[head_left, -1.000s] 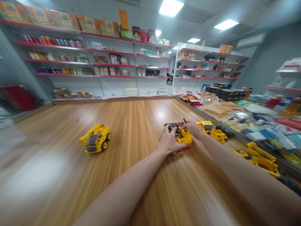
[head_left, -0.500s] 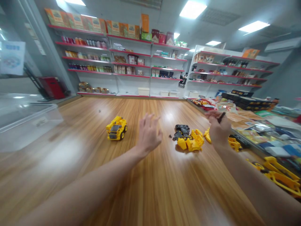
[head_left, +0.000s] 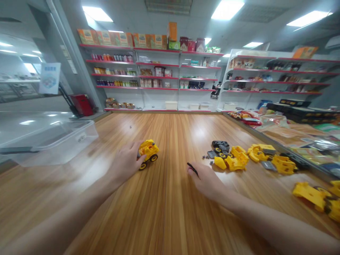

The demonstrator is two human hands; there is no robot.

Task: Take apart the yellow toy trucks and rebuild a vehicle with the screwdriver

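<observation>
Two hands are closed on something. Your left hand curls around the left side of the yellow truck, thumb on the near side, probably to steady it; the truck sits left of centre on the table, its left side hidden by your fingers. Your right hand, well apart from it, pinches a slim black tool whose end pokes out toward the far left; its tip is too small to make out.

Beyond that hand, to the right, lie a black base, yellow pieces and loose dark bits, perhaps bunched to keep one set together; a stray knock could scatter the bits. More yellow parts lie farther right, with a wheeled piece at the near right. Left of you is a clear bin; packets crowd the far right; shelves line the far side.
</observation>
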